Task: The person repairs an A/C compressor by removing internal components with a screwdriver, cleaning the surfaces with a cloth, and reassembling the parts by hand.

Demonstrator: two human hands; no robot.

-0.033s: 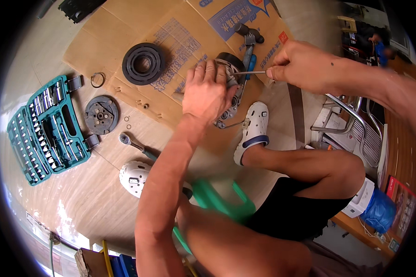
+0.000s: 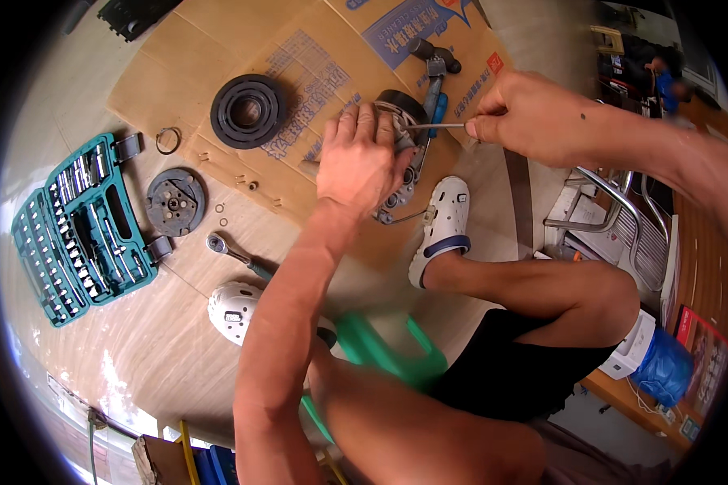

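Observation:
My left hand (image 2: 357, 158) is closed over the top of a metal compressor (image 2: 412, 166), hiding much of it. The compressor has a black round end and sits at the edge of the flattened cardboard. From the right, my right hand (image 2: 514, 117) holds a thin metal rod (image 2: 441, 126) in a closed fist. The rod's far end reaches the compressor beside my left fingers; its grip end is hidden in my fist. Just beyond the rod lies a hammer (image 2: 435, 69) with a blue item (image 2: 440, 111) next to it.
A black grooved pulley (image 2: 248, 111) lies on the cardboard (image 2: 170, 65). To its left are a grey clutch plate (image 2: 176, 202), a metal ring (image 2: 168, 141), small rings, a ratchet (image 2: 228, 247) and an opened green socket set (image 2: 125, 283). A green stool (image 2: 380, 347) stands beneath me; chair legs (image 2: 623, 202) are at right.
The floor items and cardboard sit very slightly further left in the picture. Both hands keep their holds, and the rod stays against the compressor.

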